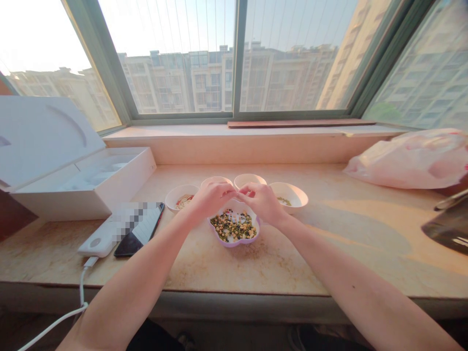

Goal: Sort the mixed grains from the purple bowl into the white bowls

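Note:
My left hand (212, 196) and my right hand (263, 201) meet over the far rim of a purple-edged, scalloped dish (237, 243). Mixed beans (232, 225), green, dark and tan, lie spread inside it. The fingers of both hands are pinched together near each other; whatever is between them is too small or hidden to make out. Behind the hands stand small white bowls: a left bowl (171, 199) with reddish and pale pieces, two partly covered back bowls (216, 180) (250, 178), and a right bowl (298, 196) holding a few greenish bits.
At the left an open white box (124, 183) stands near a white power bank (100, 241), its cable (83, 287) and a dark phone (141, 234). A plastic bag (409, 161) and a dark pouch (448, 224) lie right. Windows rise behind the stone counter (351, 263).

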Available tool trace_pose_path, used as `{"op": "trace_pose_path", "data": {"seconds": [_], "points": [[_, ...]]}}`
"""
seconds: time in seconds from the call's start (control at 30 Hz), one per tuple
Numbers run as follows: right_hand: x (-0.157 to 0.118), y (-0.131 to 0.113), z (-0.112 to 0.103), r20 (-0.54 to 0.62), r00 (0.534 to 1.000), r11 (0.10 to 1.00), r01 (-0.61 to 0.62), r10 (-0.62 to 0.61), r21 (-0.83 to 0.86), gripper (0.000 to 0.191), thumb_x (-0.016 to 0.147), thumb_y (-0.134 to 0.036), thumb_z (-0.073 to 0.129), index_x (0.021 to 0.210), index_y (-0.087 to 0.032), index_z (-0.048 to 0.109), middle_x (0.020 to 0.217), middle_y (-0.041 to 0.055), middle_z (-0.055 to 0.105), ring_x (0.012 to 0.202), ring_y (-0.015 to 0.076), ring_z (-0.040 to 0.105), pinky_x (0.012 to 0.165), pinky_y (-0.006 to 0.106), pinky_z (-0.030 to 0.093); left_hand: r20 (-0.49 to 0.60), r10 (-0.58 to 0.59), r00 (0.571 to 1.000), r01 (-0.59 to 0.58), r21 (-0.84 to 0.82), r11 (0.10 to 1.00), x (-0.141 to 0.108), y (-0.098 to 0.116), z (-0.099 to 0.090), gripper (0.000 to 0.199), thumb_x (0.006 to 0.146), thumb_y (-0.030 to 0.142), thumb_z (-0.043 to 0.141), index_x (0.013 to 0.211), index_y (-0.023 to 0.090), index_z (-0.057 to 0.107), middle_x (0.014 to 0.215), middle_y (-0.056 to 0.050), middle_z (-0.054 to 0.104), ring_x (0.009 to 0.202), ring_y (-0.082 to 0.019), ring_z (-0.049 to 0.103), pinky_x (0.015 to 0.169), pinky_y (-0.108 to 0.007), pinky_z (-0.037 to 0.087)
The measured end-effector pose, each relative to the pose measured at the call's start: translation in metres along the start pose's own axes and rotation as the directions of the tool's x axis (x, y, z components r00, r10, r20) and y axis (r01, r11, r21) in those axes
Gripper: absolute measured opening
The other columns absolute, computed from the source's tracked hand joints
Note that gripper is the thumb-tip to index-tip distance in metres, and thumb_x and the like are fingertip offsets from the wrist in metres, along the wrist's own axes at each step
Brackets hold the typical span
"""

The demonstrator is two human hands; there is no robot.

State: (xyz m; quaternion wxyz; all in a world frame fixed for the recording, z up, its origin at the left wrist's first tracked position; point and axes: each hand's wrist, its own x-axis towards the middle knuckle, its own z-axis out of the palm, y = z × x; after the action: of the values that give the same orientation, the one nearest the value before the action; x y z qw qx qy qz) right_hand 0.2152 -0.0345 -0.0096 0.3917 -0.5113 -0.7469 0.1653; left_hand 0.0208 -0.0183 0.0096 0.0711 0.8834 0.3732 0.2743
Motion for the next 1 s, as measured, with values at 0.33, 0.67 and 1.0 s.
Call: {"op": "trace_pose_path", "data": {"seconds": [0.33,0.67,1.0], "points": [[-0.014,-0.014,0.008,0.453,0.857,0.96,0.281,-0.246,-0.01,0.029,0.088,-0.024,0.073,0.116,-0.024,0.077,0.121,0.0079,0.076,0.112,0.0262,0.069,0.101,0.042,0.051,-0.096,-0.332,0.938,0.342,0.129,0.931,0.003,-0.022,-0.002,0.025,0.092,0.032,0.061,0.077,0.019,0.077,0.084,-0.006,0.077,0.076,-0.019,0.064,0.073,-0.03,0.046],[-0.01,-0.02,0.016,0.571,0.694,0.872,0.483,-0.438,0.082,0.023,0.088,-0.021,0.07,0.109,-0.026,0.078,0.121,0.005,0.075,0.121,0.0259,0.061,0.108,0.041,0.044,0.034,-0.303,0.952,0.271,0.359,0.893,0.002,-0.033,0.001,0.038,0.095,0.022,0.045,0.071,0.018,0.074,0.085,-0.011,0.074,0.077,-0.022,0.065,0.074,-0.033,0.045],[-0.007,-0.017,0.029,0.605,0.712,0.87,0.488,-0.356,-0.062,0.013,0.092,-0.033,0.071,0.098,-0.028,0.081,0.102,0.0045,0.073,0.108,0.0248,0.062,0.101,0.039,0.047,0.033,-0.289,0.957,0.259,0.351,0.9,0.002,-0.024,0.001,0.038,0.098,0.022,0.044,0.081,0.016,0.077,0.094,-0.011,0.074,0.083,-0.022,0.067,0.08,-0.032,0.047]]}}
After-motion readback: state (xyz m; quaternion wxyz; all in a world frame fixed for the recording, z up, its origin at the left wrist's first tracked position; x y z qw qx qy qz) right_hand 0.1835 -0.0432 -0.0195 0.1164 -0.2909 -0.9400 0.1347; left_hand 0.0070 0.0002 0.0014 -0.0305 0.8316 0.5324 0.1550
